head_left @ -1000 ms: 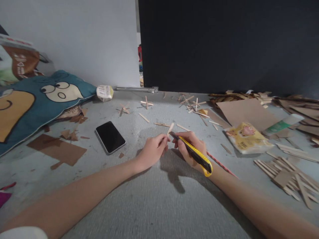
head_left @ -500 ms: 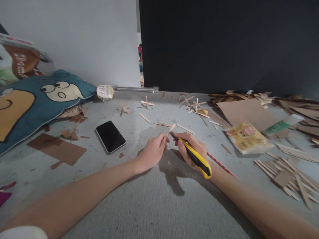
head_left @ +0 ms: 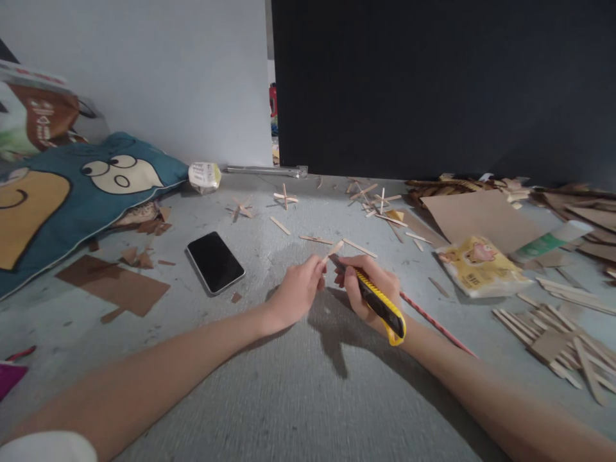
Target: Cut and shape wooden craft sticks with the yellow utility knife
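Observation:
Between the thumb and fingers of my left hand (head_left: 297,289) is a pale wooden craft stick (head_left: 333,251), its free end pointing up and away to the right. My right hand (head_left: 370,282) is wrapped round a yellow and black utility knife (head_left: 382,307), with the blade end toward the stick. Blade and stick are close together; whether they touch I cannot tell. Just beyond the hands, loose craft sticks (head_left: 360,248) lie flat on the grey table (head_left: 289,398). A red striped pencil-like rod (head_left: 436,326) lies partly under my right forearm.
Left of my hands are a phone (head_left: 215,263), brown cardboard (head_left: 115,284) and a blue cushion (head_left: 96,186). Small crossed-stick pieces (head_left: 285,197) stand farther back. On the right lie a yellow tissue pack (head_left: 481,269), a green-and-white tube (head_left: 548,242) and a stick pile (head_left: 553,343).
The stick's tip has shifted slightly right. My right hand has turned the knife a little, its rear end now slightly farther left. Both hands keep their hold.

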### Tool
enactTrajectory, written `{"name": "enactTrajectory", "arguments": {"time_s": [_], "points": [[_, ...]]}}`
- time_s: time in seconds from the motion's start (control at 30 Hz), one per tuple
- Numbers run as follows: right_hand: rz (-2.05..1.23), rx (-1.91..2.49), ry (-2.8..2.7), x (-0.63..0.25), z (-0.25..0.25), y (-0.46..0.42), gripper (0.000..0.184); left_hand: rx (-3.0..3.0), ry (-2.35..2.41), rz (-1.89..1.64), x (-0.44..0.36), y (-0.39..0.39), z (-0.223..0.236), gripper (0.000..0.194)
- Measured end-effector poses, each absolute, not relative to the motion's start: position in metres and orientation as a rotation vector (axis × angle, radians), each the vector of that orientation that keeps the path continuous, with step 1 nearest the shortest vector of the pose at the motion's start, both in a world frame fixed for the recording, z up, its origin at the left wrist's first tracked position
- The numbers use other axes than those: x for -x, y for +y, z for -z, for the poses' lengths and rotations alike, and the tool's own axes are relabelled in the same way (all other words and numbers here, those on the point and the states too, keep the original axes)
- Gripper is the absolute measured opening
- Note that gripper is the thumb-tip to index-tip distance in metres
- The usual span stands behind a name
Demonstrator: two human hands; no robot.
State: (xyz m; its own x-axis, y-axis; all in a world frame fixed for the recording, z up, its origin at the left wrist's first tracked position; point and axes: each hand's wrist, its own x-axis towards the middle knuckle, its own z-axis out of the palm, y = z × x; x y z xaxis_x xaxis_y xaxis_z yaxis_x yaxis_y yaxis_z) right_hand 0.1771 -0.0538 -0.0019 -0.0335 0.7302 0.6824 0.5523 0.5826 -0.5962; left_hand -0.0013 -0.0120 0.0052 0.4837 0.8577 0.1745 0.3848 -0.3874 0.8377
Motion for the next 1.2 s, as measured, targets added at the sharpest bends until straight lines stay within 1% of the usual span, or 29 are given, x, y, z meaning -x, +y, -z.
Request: {"name": "enactTrajectory", "arguments": {"time_s": [0.17,0.3,0.43,0.5,0.57,0.7,0.77,0.83,0.93,1.07,1.2], "points": [[-0.358,1.086,-1.567,-0.172,0.004,-0.053,0.016,-1.988,1.046,-0.796,0.001,-0.011,-0.006,0.03],[-0.525,1.113,-1.463,-0.171,0.001,-0.053,0.022,-1.988,1.04,-0.816,0.001,-0.011,-0.005,0.029],[-0.8,0.981,-1.29,-0.173,0.003,-0.047,0.023,-1.945,1.038,-0.806,0.0,-0.012,-0.008,0.03],[-0.853,0.904,-1.208,-0.177,0.005,-0.042,0.022,-1.903,1.034,-0.806,0.0,-0.013,-0.01,0.028],[-0.733,0.906,-1.203,-0.183,0.005,-0.038,0.023,-1.86,1.03,-0.815,0.0,-0.014,-0.011,0.028],[-0.235,1.052,-1.419,-0.195,0.002,-0.031,0.026,-1.825,1.021,-0.807,0.001,-0.015,-0.013,0.03],[-0.073,1.131,-1.491,-0.197,0.002,-0.027,0.024,-1.844,1.006,-0.804,0.001,-0.015,-0.013,0.031],[-0.039,1.242,-1.604,-0.197,0.004,-0.025,0.022,-1.884,0.991,-0.814,0.001,-0.014,-0.012,0.032],[-0.048,1.274,-1.806,-0.194,0.008,-0.025,0.023,-1.949,0.985,-0.823,0.001,-0.013,-0.009,0.032],[-0.079,1.25,-1.837,-0.191,0.009,-0.025,0.033,-1.963,1.001,-0.813,0.002,-0.012,-0.009,0.03],[-0.211,1.248,-1.773,-0.191,0.009,-0.023,0.043,-1.821,1.0,-0.91,0.002,-0.01,-0.01,0.037]]}}
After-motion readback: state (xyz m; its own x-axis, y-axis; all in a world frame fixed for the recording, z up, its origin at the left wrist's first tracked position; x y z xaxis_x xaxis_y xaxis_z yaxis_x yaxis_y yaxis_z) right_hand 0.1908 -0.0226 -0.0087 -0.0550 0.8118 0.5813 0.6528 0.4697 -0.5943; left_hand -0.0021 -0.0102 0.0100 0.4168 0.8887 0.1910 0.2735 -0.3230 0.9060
